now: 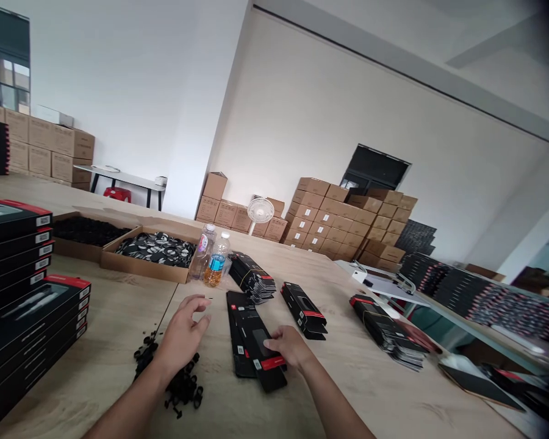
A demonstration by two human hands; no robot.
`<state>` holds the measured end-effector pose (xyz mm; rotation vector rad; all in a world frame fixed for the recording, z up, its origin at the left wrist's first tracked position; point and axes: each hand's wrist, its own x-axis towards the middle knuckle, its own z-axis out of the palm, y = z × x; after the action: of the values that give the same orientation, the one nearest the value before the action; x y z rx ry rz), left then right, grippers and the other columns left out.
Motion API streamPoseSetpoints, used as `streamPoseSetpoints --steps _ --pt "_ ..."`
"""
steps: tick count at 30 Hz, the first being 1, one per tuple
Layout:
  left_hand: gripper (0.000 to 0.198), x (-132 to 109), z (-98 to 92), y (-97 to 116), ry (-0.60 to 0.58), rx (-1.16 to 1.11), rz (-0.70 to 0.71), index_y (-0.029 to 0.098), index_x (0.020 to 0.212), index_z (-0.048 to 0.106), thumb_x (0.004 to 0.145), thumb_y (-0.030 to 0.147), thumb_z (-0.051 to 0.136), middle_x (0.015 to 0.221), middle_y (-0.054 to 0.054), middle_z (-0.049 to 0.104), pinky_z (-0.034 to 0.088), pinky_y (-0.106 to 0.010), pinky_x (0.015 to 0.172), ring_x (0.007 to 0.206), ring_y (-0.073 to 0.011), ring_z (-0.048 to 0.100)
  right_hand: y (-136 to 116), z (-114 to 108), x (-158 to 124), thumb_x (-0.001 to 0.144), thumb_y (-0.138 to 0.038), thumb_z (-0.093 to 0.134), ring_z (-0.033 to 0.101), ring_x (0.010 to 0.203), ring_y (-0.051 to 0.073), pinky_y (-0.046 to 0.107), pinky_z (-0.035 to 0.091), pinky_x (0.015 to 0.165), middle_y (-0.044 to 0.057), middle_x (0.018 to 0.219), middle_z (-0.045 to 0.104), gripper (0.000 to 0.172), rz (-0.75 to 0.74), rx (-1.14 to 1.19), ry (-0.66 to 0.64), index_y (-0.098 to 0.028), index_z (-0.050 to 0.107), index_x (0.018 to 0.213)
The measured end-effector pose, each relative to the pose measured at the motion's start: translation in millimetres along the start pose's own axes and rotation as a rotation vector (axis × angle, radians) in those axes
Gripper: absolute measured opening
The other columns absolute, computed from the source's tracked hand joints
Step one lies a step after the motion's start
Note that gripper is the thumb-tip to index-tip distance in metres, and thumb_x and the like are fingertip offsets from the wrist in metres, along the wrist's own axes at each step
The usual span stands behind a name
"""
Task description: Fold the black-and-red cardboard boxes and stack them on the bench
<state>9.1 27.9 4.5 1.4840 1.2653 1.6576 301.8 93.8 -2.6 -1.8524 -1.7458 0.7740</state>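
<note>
- Near the worktop's (pixel 119 317) near edge, a black sleeve (pixel 247 323) is clasped at its right side by the right hand (pixel 289 346), long axis toward the far edge.
- Left of it, the left hand (pixel 183 335) is held open above small black parts (pixel 185 387).

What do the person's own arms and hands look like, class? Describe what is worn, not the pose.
Both are bare. The left hand and right hand wear no gloves, and no ring, watch or band shows. The left forearm and right forearm have no sleeve as far as the picture's lower edge, and no markings show on them.
</note>
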Motion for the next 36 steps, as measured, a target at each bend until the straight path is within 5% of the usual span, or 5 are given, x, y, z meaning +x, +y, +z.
streamPoseSetpoints --steps 9,16,19,23,36 --pt "0.029 1 -2.4 13 -0.115 -0.02 -0.071 0.02 0.072 0.067 0.084 0.045 0.057 0.074 -0.002 0.063 0.047 -0.032 0.07 0.075 -0.0197 0.059 -21 -31 -40 0.073 -0.063 0.065 0.066 0.068 0.021 0.031 0.049 0.065 0.005 0.068 0.069 0.048 -0.067 0.32 -0.268 -0.015 0.069 0.075" --pt "0.042 -12 2.5 30 -0.574 -0.476 -0.443 0.017 0.106 0.068 0.081 0.05 0.063 0.1 -0.01 0.073 0.058 -0.035 0.067 0.087 -0.025 0.069 -97 36 -55 0.082 -0.061 0.059 0.058 0.063 0.018 0.028 0.045 0.062 0.001 0.066 0.065 0.044 -0.323 0.712 -0.041 -0.018 0.064 0.074" --pt "0.045 -6 -3.0 26 -0.384 -0.565 -0.499 0.019 0.113 0.063 0.077 0.045 0.07 0.111 -0.011 0.071 0.06 -0.036 0.066 0.092 -0.0255 0.069 -102 62 -63 0.089 -0.054 0.048 0.049 0.055 0.015 0.026 0.04 0.056 -0.002 0.056 0.055 0.044 -0.359 0.6 0.043 -0.019 0.057 0.064" --pt "0.038 3 -9.4 18 -0.139 -0.457 -0.468 0.018 0.105 0.063 0.073 0.038 0.072 0.102 -0.008 0.072 0.061 -0.032 0.063 0.088 -0.0232 0.069 -89 79 -86 0.079 -0.021 0.058 0.055 0.065 0.014 0.024 0.042 0.062 -0.001 0.072 0.062 0.009 -0.55 0.239 -0.229 -0.019 0.065 0.075" --pt "0.03 0 4.7 11 -0.073 -0.37 -0.454 0.019 0.092 0.063 0.062 0.015 0.064 0.091 -0.003 0.072 0.058 -0.026 0.061 0.08 -0.0186 0.067 -93 80 -104 0.064 -0.007 0.064 0.061 0.089 0.018 0.029 0.042 0.085 0.001 0.09 0.067 0.03 -0.758 -0.159 -0.293 -0.022 0.069 0.089"
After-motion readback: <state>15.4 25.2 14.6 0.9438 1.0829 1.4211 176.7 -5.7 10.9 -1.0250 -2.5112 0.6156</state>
